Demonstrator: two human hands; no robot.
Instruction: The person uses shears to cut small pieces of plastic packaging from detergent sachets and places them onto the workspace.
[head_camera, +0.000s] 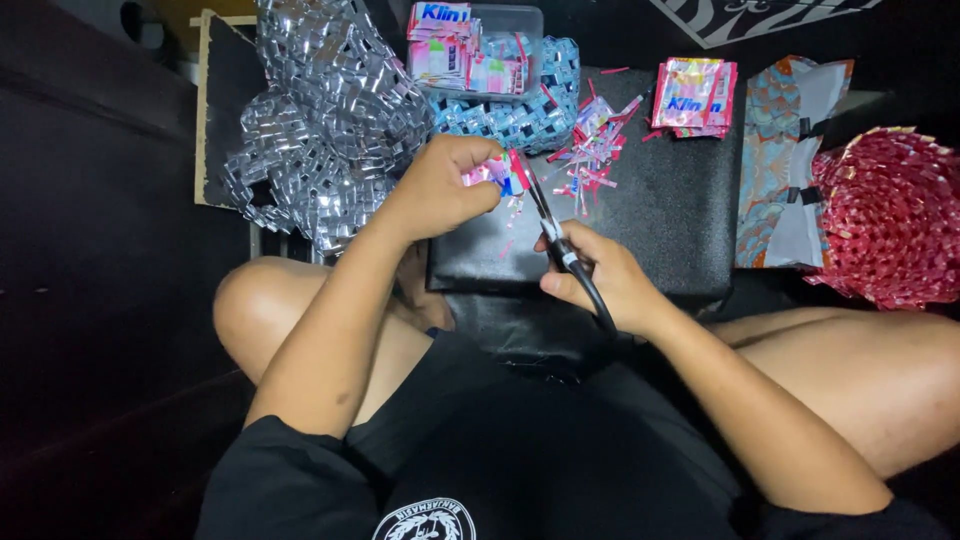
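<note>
Knees are framing the nearest part of the view, the person sitting low with a black padded counter (680, 215) lying just ahead of the lap. Nearest of the two, the right hand (598, 277) is closing its fingers (560, 285) around the black handles of a pair of scissors (545, 215). The scissors' long axis is running up and to the left from that hand, and the blade tips are meeting the lower right edge of a small pink and white sachet wrapper (497, 172). So the wrapper is lying above and to the left of the right hand, at the far end of the blades; whether the blades are parted or closed I cannot tell at this size.

A little farther off, the left hand (445, 187) is pinching that wrapper, its fingers pressed together on the left part and leaving the right edge free for the blades. The left hand is the one touching the wrapper; the right is reaching it only through the scissors.

Beyond the blades, thin pink offcuts (590, 150) are lying scattered on the counter. Farther still, a woven blue and silver strip (520, 120) is sitting under a clear tub (525, 25) of flattened wrappers, with a heap of woven silver chain (310, 120) to its left. To the right, a stack of pink sachets (692, 95), a patterned pouch (790, 165) and a red woven piece (890, 215) are lying well apart from both hands.
</note>
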